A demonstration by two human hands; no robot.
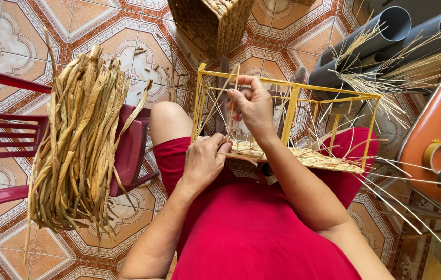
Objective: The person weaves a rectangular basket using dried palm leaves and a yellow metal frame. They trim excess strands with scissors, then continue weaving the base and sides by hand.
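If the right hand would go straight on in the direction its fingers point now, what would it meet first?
Probably the top bar of the yellow wire frame: the right hand points up and away beside it. Depth is unclear.

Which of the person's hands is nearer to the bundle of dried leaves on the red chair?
Left. The left hand pinches the woven base on the lap, closest to the bundle of dried leaves. The right hand is farther away, raised inside the yellow frame, gripping a strand.

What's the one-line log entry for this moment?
left hand: pinching woven base | right hand: holding strand upright | frame: yellow, on lap | fibre bundle: on red chair
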